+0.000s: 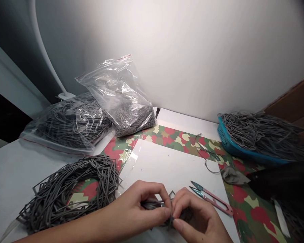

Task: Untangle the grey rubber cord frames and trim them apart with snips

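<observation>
Fingertips [166, 212] of two bare hands come together at the bottom centre, near edge of the scene. The left hand [139, 207], reaching in from the lower left, pinches a small bundle of thin, dark grey, cord-like strands [152, 204] between thumb and forefinger. The right hand [196, 214] grips the same bundle just beside it, also with thumb and forefinger; the fingers hide much of it. The bundle is over the near part of a plain white sheet [164, 162].

Left of the hands lies a large, loose ring of dark grey, angular strands [101, 182]. Right of them, a pair of thread snips with pink handles and dark, shiny blades [210, 197] rests on the sheet, blades spread. Under the sheet is a covering patterned in green, red and cream camouflage [172, 135].

Farther off at right, a bright blue plastic basket [224, 140] is heaped with grey strands. A dark object, too shadowed to identify [271, 179], sits in front of it. At far left centre, two clear plastic zip bags [66, 148] hold more grey strands. Behind them rises a curved white stem [44, 50] before a pale wall [187, 54].
</observation>
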Demonstrator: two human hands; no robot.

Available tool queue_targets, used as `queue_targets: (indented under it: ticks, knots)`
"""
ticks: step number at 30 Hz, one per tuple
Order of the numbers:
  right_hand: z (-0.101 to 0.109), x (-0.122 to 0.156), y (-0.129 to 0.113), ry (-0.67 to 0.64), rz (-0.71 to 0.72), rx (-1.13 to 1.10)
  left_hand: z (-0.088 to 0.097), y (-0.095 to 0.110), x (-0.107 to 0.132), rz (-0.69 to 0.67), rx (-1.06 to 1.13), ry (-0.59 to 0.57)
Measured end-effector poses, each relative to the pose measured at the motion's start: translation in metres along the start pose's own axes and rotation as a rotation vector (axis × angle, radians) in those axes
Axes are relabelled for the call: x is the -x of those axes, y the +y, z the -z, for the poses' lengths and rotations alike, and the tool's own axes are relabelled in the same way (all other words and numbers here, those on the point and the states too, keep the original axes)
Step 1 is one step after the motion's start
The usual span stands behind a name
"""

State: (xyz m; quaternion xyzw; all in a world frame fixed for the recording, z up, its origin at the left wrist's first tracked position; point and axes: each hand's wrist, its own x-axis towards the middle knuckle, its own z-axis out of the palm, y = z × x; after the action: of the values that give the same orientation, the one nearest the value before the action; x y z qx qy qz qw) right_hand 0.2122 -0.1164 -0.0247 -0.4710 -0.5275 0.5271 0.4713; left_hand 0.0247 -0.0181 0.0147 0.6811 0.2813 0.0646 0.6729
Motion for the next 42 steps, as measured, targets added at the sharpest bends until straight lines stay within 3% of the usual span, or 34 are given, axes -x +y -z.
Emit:
queue_targets:
  ticks: [11,19,23,30,33,36,38,42]
  knots:
    - [-0.002,0.001,-0.003,-0.016,-0.058,-0.091,0.0,0.001,0.004,-0.071,-0.272,0.049]
    - [-0.003,0.001,-0.007,-0.063,-0.197,-0.315,-0.003,-0.01,0.009,-0.522,-0.569,0.122]
    - [-0.003,0.0,-0.009,-0.089,-0.226,-0.417,-0.006,-0.011,0.009,-0.583,-0.63,0.224]
    - [-0.008,-0.001,-0.01,-0.113,-0.233,-0.491,-0.007,-0.02,0.009,-0.656,-0.689,0.262]
    - [-0.007,0.0,-0.01,-0.086,-0.239,-0.42,-0.008,-0.021,0.011,-0.66,-0.714,0.289]
    - [0.001,0.001,-0.017,-0.02,-0.164,-0.208,-0.01,-0.022,0.011,-0.655,-0.73,0.319]
    - [0.012,0.002,-0.024,0.071,-0.062,0.043,-0.011,-0.022,0.01,-0.678,-0.721,0.369]
    - [0.046,0.01,-0.032,0.266,0.084,0.627,-0.013,-0.022,0.006,-0.857,-0.605,0.536]
